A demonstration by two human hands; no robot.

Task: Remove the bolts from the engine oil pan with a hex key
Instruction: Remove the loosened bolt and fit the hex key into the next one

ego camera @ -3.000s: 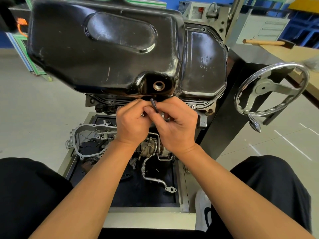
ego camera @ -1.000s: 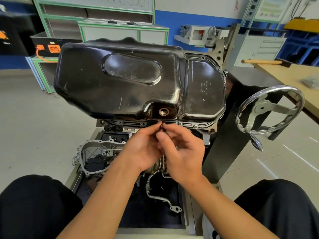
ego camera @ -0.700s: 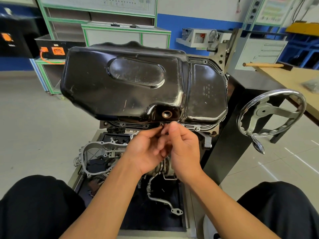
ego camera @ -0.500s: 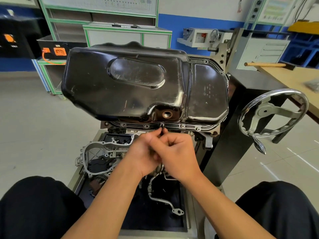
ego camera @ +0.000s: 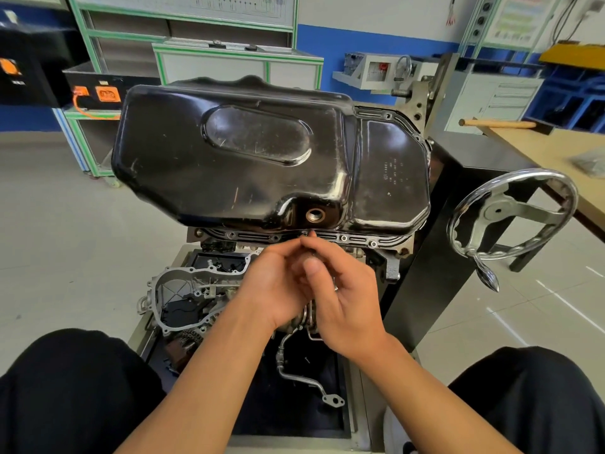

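Both hands meet at the near flange of the black oil pan (ego camera: 262, 158). The right hand (ego camera: 340, 299) has its thumb and forefinger closed round a dark, slender hex key (ego camera: 312, 253), most of it hidden by the fingers. The left hand (ego camera: 278, 286) has its fingers bent in toward the same spot; whether they pinch the key cannot be told. The fingertips touch the flange at a bolt (ego camera: 304, 234) just below the open drain hole (ego camera: 315, 215). Two more flange bolts (ego camera: 343, 238) sit to the right of the grip, others to its left.

Beneath the hands lies a tray (ego camera: 255, 414) with a dark mat. It holds a silver cast cover (ego camera: 183, 296) to the left of the wrists and a bent metal pipe (ego camera: 304, 378) below them.

Half a second earlier the fingertips were lower, with the key's short end showing under the bolt. Now they have risen to the flange, and the right thumb has turned toward the camera.
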